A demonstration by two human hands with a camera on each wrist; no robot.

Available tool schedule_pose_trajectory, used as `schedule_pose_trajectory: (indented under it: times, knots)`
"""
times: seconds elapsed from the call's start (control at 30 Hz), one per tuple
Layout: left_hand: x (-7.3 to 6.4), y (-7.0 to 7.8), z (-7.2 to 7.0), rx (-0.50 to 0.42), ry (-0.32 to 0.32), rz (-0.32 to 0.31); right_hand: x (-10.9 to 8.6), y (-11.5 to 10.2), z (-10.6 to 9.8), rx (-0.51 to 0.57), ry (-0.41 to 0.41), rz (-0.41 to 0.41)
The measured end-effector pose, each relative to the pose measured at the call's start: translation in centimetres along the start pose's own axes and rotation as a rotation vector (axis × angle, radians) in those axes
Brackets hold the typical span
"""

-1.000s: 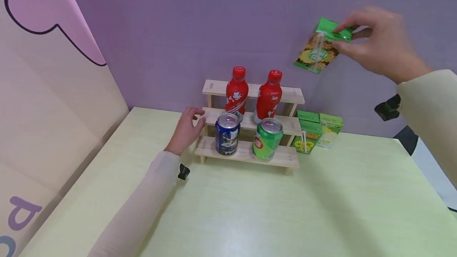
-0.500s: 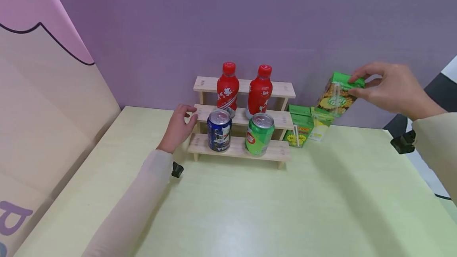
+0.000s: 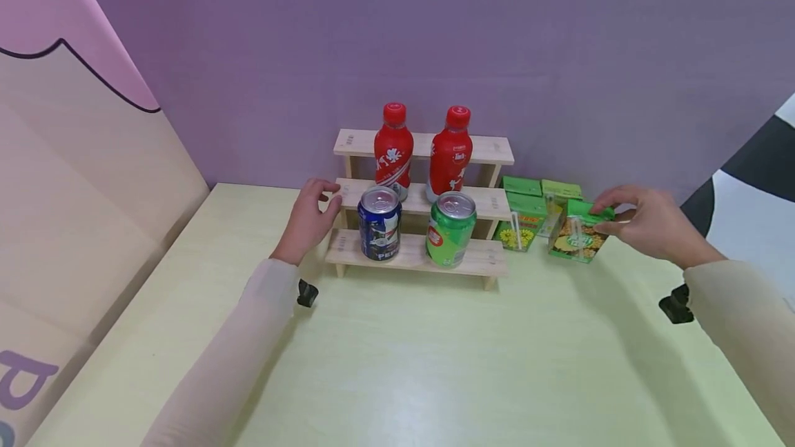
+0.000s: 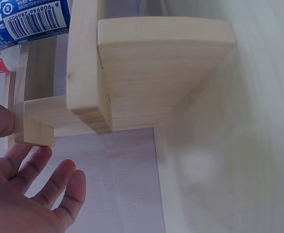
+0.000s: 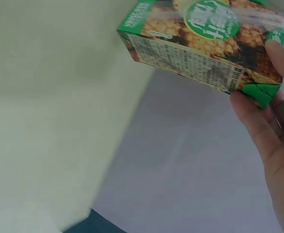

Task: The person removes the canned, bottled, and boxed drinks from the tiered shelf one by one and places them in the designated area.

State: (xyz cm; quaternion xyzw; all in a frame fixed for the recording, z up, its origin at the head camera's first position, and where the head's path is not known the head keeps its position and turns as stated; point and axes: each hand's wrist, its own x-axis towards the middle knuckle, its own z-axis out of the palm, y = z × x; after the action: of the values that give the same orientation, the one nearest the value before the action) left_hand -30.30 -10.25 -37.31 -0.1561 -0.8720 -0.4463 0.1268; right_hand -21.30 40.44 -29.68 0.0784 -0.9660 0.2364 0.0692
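Observation:
My right hand [image 3: 646, 223] pinches the top of a green juice box [image 3: 577, 234] with pineapple pictures and a straw on its side. In the right wrist view, thumb and fingers grip that juice box [image 5: 195, 48] at its green end. It is low over the table or touching it; I cannot tell which. At the left end of a three-step wooden display shelf [image 3: 422, 202], my left hand [image 3: 307, 219] holds the middle step's edge by thumb and fingertips. In the left wrist view the left hand [image 4: 30, 179] has its other fingers loosely spread below the board.
Two red bottles [image 3: 394, 150] stand on the middle step. A blue can [image 3: 379, 223] and a green can [image 3: 451, 230] stand on the lowest step. Several green juice boxes [image 3: 523, 219] stand right of the shelf, before a purple wall [image 3: 435, 40].
My right hand has brought the pineapple juice box down from the air to just in front of the other boxes. The left hand has stayed at the shelf. The head view has shifted slightly.

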Motion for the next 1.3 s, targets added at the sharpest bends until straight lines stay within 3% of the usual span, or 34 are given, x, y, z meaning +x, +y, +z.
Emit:
schedule_pose_trajectory:
  times: [0.17, 0.4, 0.73, 0.87, 1.03, 1.3]
  knots:
    - [-0.1, 0.1, -0.1, 0.006, 0.003, 0.006, 0.1, 1.0, 2.6, 0.055, 0.05, -0.041]
    - [0.0, 0.0, -0.1, 0.009, 0.012, 0.013, 0.7, 1.1, 4.1, -0.025, 0.187, -0.141]
    - [0.0, 0.0, 0.1, 0.003, 0.019, 0.028, 1.3, 0.8, 4.9, -0.02, 0.22, -0.188]
    - [-0.1, 0.0, 0.0, 0.006, 0.023, 0.029, 1.2, 0.4, 4.9, -0.014, 0.199, -0.157]
    - [-0.1, 0.1, 0.0, 0.009, 0.015, 0.008, 1.3, -1.2, 4.8, 0.021, 0.231, -0.125]
    - [-0.1, 0.2, -0.1, 0.006, 0.015, 0.001, 2.5, -6.0, 5.2, 0.084, 0.361, -0.261]
